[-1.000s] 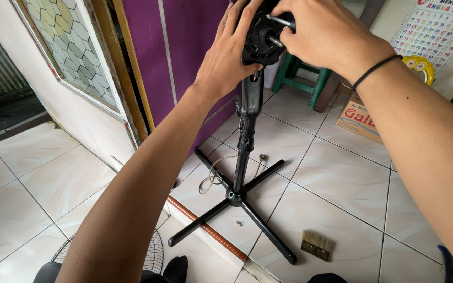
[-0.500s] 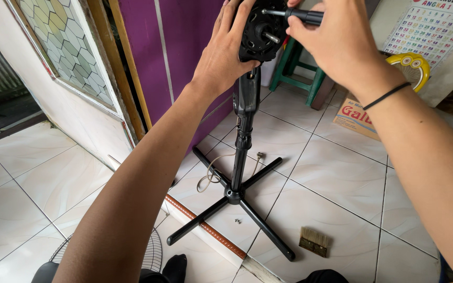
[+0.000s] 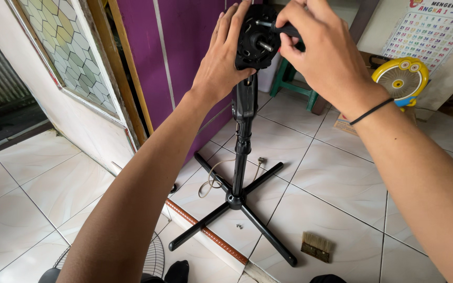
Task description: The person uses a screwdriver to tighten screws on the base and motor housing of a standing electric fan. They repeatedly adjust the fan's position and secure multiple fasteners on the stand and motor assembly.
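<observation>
White floor tiles [image 3: 32, 183], wire fan guard [image 3: 150, 257] at bottom edge. Left hand [image 3: 224, 63] cupped round left side of black fan motor head [image 3: 252, 39], fingers together, pressed on housing. Motor head atop black stand pole [image 3: 242, 152] on cross base [image 3: 234, 202], cord [image 3: 211, 181] looped beside it, small screws [image 3: 238, 226] on tile near base. Right hand [image 3: 323, 52] pinches black-handled screwdriver [image 3: 279, 29], fingers clamped on handle, tip against motor front. Brush [image 3: 315, 246] on floor right of base. Green stool [image 3: 289, 81] behind; no open containers seen
</observation>
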